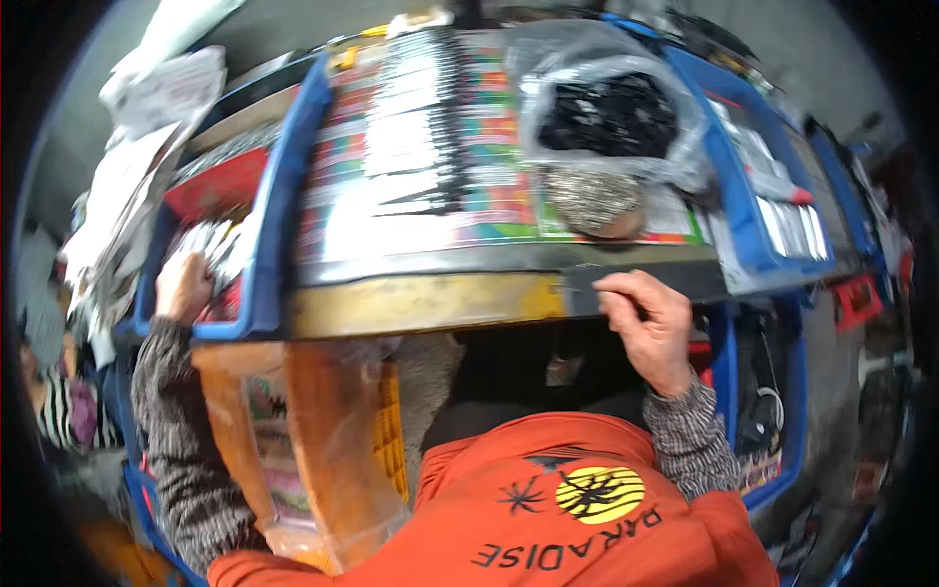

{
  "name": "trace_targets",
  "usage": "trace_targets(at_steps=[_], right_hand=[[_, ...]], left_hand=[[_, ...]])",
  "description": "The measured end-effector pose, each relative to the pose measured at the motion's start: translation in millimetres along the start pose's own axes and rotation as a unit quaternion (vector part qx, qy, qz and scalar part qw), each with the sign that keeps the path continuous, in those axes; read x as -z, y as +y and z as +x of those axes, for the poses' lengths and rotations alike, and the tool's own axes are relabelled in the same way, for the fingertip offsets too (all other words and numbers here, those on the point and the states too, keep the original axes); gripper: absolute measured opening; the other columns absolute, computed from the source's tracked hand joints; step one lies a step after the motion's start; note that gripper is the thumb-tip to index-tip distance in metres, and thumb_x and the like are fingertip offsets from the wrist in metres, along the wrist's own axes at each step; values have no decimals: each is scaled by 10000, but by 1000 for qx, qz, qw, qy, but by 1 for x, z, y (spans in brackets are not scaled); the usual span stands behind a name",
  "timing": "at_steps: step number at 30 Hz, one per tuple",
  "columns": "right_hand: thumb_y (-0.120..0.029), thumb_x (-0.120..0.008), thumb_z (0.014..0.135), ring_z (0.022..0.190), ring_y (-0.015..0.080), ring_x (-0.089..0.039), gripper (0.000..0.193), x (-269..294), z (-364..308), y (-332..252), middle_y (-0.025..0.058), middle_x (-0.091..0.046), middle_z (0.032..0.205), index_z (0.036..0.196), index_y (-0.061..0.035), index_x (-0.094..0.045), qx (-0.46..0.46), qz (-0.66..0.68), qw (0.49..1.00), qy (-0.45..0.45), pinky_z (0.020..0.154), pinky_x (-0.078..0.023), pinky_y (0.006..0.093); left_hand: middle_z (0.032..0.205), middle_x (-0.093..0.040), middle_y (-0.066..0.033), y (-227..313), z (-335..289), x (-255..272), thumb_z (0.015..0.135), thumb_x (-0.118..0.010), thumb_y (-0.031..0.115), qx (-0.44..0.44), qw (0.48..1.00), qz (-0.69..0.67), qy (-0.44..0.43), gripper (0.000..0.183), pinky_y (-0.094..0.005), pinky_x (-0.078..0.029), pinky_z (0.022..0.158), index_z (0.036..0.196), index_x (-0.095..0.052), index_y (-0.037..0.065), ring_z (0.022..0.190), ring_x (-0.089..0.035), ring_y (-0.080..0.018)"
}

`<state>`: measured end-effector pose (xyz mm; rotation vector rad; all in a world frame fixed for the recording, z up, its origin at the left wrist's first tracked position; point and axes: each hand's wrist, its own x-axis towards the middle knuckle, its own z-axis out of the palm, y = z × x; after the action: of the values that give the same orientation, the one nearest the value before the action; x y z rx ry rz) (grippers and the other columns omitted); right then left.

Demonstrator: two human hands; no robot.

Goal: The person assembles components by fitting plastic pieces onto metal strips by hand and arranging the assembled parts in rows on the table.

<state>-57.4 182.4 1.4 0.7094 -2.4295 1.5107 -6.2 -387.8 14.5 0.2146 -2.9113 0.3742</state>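
The left hand point(184, 286) reaches into a blue bin point(279, 225), its fingers against silvery pieces point(217, 245) that lie just beyond the knuckles; whether it grasps any cannot be told. Those pieces look thin, light and stiff, probably slick and apt to slide over one another, so a pinch on a single edge should suit better than a fistful. Well to the right of that grip, the right hand point(646, 323) is half curled at the table edge point(430, 303), perhaps pinching something too small to tell. Beyond its fingertips sit a metal pile point(592, 199) and a clear bag point(543, 73).
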Motion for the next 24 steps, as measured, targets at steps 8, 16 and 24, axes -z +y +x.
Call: trace_targets(at_steps=[8,16,24], right_hand=[[13,-648,816,631,131,-571,83,54,7,14,72,-631,783,899,16,-644,58,-69,996,28,560,-450,253],[-35,-629,840,652,163,-590,88,137,27,26,97,-648,801,910,16,-641,48,-227,960,155,584,-452,270],[-105,-557,832,806,323,-626,172,213,61,85,159,-656,878,923,10,-650,-4,-398,909,121,720,-477,381]], left_hand=[[719,-494,-120,-38,-13,-26,682,-577,3,-63,989,16,129,150,-443,-407,678,788,-496,72,754,-509,-342],[707,-511,-182,-33,-11,-16,746,-558,-6,-16,993,-20,118,129,-475,-389,642,829,-462,20,708,-518,-394],[823,-590,-183,-19,-9,12,864,-539,79,89,987,-76,108,82,-436,-433,686,931,-524,35,787,-577,-375]])
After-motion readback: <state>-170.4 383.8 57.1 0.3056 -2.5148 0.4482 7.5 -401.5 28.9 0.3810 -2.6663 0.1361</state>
